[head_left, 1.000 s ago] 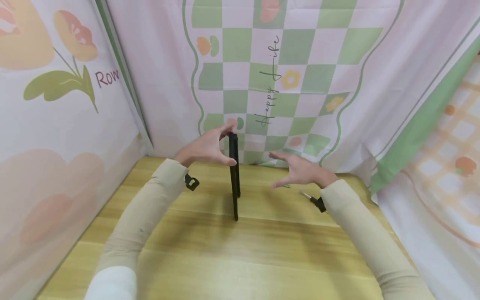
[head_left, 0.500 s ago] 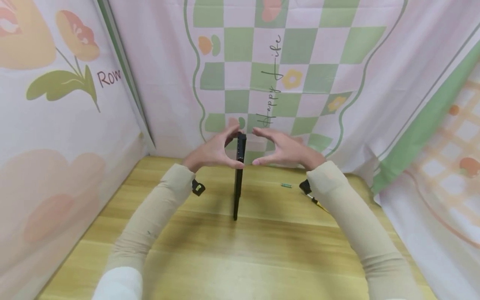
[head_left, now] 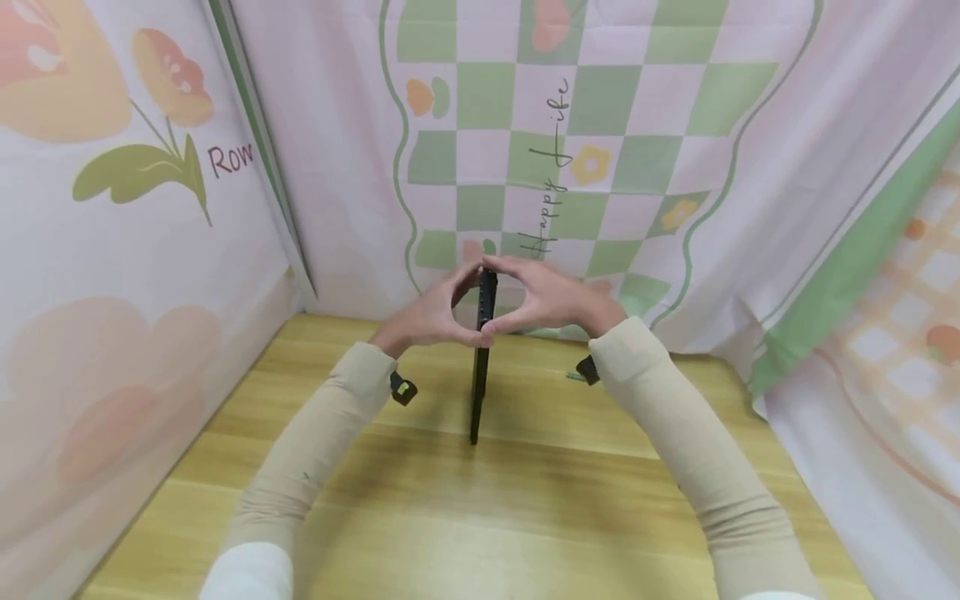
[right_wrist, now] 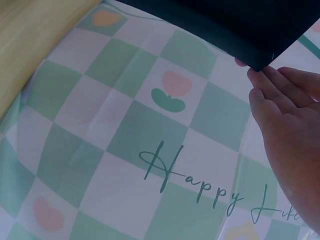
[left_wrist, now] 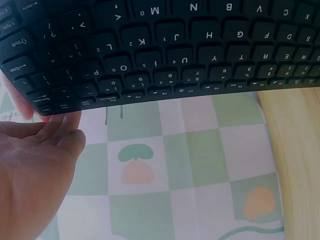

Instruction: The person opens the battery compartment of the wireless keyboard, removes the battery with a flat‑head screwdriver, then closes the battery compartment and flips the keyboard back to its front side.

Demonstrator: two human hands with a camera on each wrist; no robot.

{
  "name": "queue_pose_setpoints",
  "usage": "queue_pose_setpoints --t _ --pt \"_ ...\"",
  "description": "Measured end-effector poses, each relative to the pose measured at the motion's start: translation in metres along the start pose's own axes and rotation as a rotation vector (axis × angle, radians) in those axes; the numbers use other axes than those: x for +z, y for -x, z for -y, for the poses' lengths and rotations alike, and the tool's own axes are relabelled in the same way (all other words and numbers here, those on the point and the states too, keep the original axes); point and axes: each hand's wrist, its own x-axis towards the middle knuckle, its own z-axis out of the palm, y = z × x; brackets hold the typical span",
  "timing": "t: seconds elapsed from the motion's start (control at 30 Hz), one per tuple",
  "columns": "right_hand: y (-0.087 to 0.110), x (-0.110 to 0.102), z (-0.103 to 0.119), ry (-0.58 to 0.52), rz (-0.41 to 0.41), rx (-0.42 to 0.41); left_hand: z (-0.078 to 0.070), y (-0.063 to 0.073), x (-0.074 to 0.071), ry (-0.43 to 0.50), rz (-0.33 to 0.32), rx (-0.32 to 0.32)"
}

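A black keyboard (head_left: 480,383) is seen edge-on in the head view, standing on its short end over the wooden table. My left hand (head_left: 429,315) holds its upper end from the left, fingers at the far edge and thumb at the near one. From the right, my right hand (head_left: 553,298) holds the same end, its fingertips and thumb meeting those of the left. The left wrist view shows the keys of the keyboard (left_wrist: 190,55), upside down, above the left hand (left_wrist: 40,160). In the right wrist view, its plain dark back (right_wrist: 235,25) lies against the fingertips of the right hand (right_wrist: 290,115).
A small green cylinder (head_left: 574,377), like a battery, lies on the table (head_left: 450,525) beside the right wrist's black camera (head_left: 588,369). A checkered green and white curtain (head_left: 480,158) hangs close behind the hands. Printed cloth (head_left: 150,292) walls the left side, and more cloth hangs at right.
My right hand has come in from the right and now holds the keyboard's upper end. The left hand keeps its hold. The right sleeve now covers the screwdriver-like tool seen earlier.
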Motion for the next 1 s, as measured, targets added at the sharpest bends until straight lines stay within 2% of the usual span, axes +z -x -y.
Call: queue_pose_setpoints --t 0.17,0.33,0.53,0.77,0.9,1.0 --pt "-0.001 0.001 0.001 -0.002 -0.002 0.006 0.007 -0.001 0.008 0.028 0.005 0.020" --pt "0.003 -0.002 -0.005 -0.017 -0.011 0.027 0.019 0.004 0.019 -0.027 0.041 -0.061" --pt "0.018 -0.009 -0.018 -0.055 -0.038 0.044 0.052 0.019 0.031 -0.052 0.109 -0.136" --pt "0.048 -0.008 -0.052 -0.178 -0.083 0.080 0.091 0.047 0.049 -0.107 0.228 -0.286" --pt "0.069 -0.004 -0.072 -0.256 -0.117 0.127 0.106 0.055 0.060 -0.096 0.301 -0.342" --pt "0.082 0.000 -0.086 -0.310 -0.146 0.139 0.116 0.058 0.069 -0.101 0.336 -0.355"
